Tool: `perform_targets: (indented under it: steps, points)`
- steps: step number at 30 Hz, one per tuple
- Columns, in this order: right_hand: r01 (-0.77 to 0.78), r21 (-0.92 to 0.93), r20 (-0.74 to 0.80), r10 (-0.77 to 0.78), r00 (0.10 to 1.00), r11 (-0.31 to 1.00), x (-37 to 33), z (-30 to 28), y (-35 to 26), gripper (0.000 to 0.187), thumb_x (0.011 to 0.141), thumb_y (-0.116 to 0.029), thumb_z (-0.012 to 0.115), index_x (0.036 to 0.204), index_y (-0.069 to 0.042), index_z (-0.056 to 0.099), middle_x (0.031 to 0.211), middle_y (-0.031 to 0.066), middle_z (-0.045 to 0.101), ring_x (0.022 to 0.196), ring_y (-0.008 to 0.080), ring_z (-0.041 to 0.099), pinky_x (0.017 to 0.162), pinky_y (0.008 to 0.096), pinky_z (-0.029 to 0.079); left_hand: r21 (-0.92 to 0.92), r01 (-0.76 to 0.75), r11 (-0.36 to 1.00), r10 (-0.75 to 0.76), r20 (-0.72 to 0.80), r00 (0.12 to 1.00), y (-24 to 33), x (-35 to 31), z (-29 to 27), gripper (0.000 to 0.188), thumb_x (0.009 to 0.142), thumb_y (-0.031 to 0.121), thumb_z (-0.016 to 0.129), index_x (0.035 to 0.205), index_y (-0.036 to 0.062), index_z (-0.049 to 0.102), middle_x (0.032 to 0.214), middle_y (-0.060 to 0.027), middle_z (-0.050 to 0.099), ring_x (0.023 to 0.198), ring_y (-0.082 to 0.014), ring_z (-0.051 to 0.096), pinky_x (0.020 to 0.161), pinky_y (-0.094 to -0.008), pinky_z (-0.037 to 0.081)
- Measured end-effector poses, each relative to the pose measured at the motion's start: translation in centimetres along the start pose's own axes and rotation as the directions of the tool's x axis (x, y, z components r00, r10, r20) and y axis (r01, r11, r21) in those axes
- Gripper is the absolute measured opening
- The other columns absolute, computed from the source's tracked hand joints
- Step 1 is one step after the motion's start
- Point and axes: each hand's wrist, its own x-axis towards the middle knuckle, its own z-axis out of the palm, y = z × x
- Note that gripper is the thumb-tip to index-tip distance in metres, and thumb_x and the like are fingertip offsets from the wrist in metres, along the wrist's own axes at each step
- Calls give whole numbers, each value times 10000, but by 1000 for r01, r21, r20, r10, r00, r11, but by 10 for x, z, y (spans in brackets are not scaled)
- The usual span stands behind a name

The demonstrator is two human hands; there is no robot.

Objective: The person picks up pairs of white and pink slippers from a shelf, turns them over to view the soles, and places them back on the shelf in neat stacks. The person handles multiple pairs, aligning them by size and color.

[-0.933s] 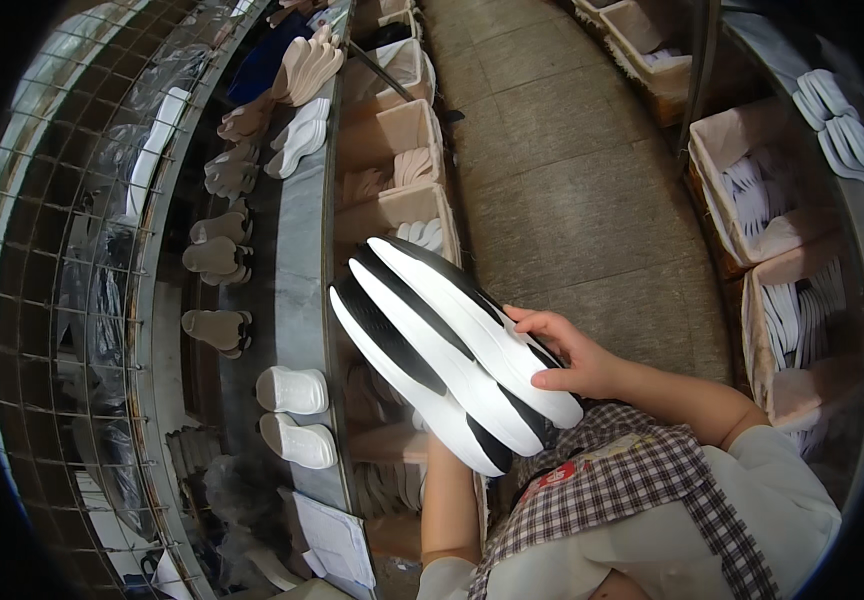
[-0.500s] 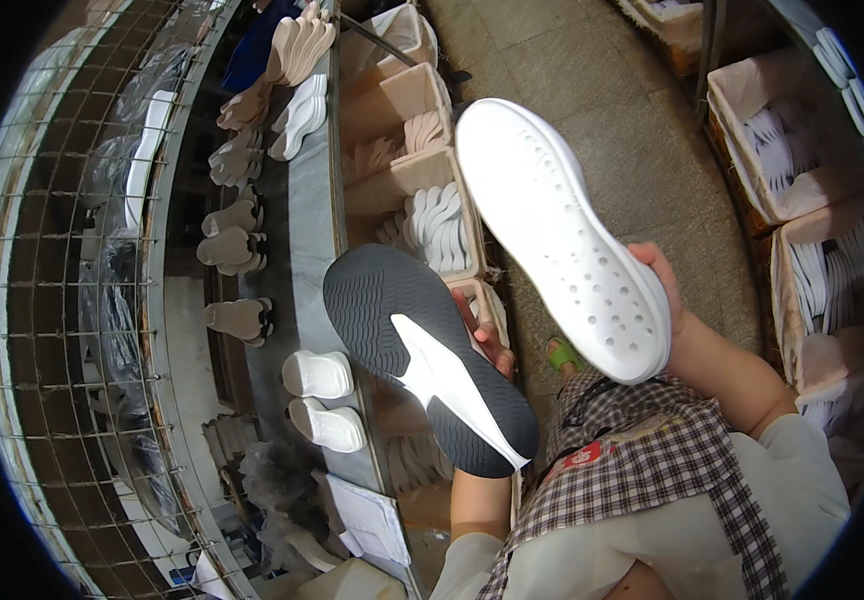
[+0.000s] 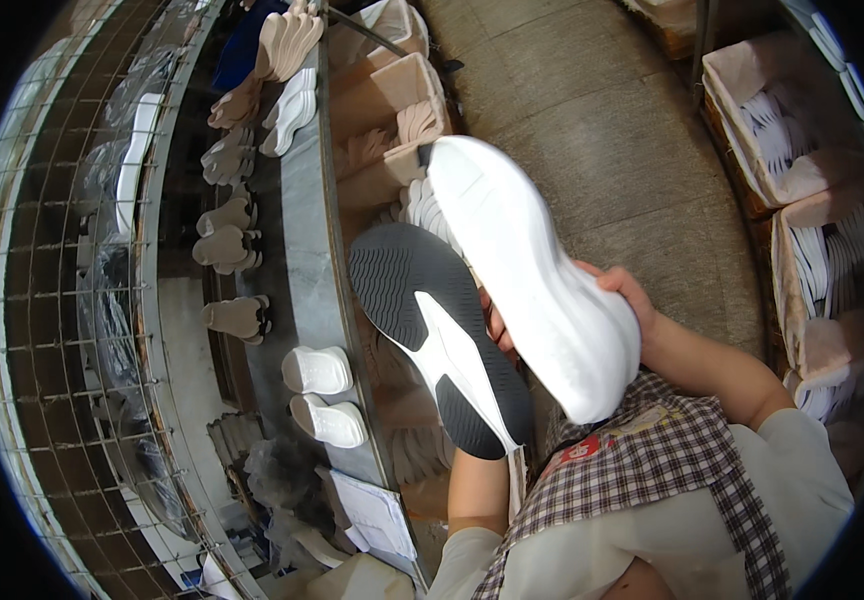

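In the head view, right hand (image 3: 624, 295) has white sole (image 3: 537, 270), well to the right of the shelf (image 3: 307, 260). Thumb and fingers clamp its edge on the side away from the shelf, near the lower end; most of the sole sticks out past the hand toward the shelf's far end. Left hand (image 3: 497, 328) has black sole (image 3: 440, 335), just right of the shelf, tread and white centre strip facing the camera. Fingers curl round its edge away from the shelf, about mid-length, and show between the two soles; palm and thumb hidden behind it, so can't tell how they sit. Gap between the soles narrow; can't tell if they touch. On the shelf: tan soles (image 3: 287, 45) at the far end, two white pieces (image 3: 330, 420) nearer, papers (image 3: 377, 515) by the near end. Lined bin (image 3: 422, 75) right beside the shelf, mesh (image 3: 57, 300) to its left.
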Motion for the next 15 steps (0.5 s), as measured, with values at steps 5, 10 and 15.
perform_targets:
  steps: [5, 10, 15]
  points:
    - [32, 86, 46, -36, 998, 996, 0, -4, -4, 769, 767, -332, 496, 1449, -84, 242, 1306, 223, 477, 1091, 319, 592, 911, 445, 525, 111, -52, 992, 56, -27, 998, 0, 1, 47, 373, 942, 204, 531, 1252, -1, 507, 1052, -107, 571, 687, -165, 409, 610, -290, 397]
    - [127, -364, 43, -120, 992, 923, -5, 9, -8, 600, 939, -362, 385, 1418, -9, 317, 1391, 171, 417, 1257, 269, 443, 1065, 399, 351, 499, -51, 865, 345, -517, 783, -13, 12, 61, 364, 948, 191, 521, 1249, -12, 492, 1083, -118, 586, 921, -218, 573, 812, -307, 486]
    - [127, -465, 58, -113, 992, 876, 0, 18, -7, 621, 1011, -448, 124, 1423, -28, 326, 1480, 148, 305, 1365, 269, 294, 1123, 415, 239, 573, -54, 817, 296, -336, 894, -2, 13, 56, 365, 948, 190, 521, 1251, -12, 490, 1094, -119, 585, 934, -220, 574, 821, -312, 486]
